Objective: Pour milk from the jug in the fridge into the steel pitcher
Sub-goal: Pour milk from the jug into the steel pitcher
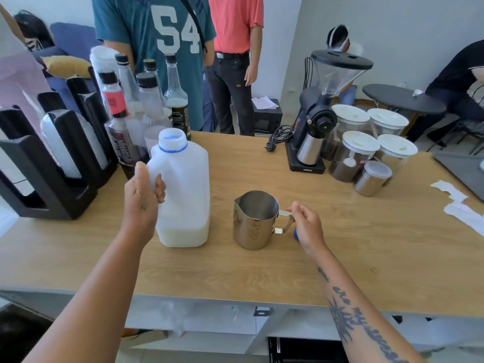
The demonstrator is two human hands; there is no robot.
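A pale wooden counter (262,273) runs across a bright room, with people standing beyond its far edge. Nearest, the left hand (141,195) is wrapped around the handle of the plastic milk jug (183,195), fingers curled through the grip and thumb up. The jug stands upright on the counter with its cap off and only a shallow layer of milk at the bottom. Just beside it to the right sits the steel pitcher (255,221), upright, spout turned toward the jug; the right hand (307,224) pinches its handle between thumb and fingertips, and a blue cap (296,235) seems tucked under that palm. The pitcher looks empty as far as its inside shows. So fetching and opening appear done; lifting, tilting and pouring remain. Farther back stand syrup bottles (146,100), a black cup dispenser (52,163), a coffee grinder (322,111) and lidded jars (366,142).
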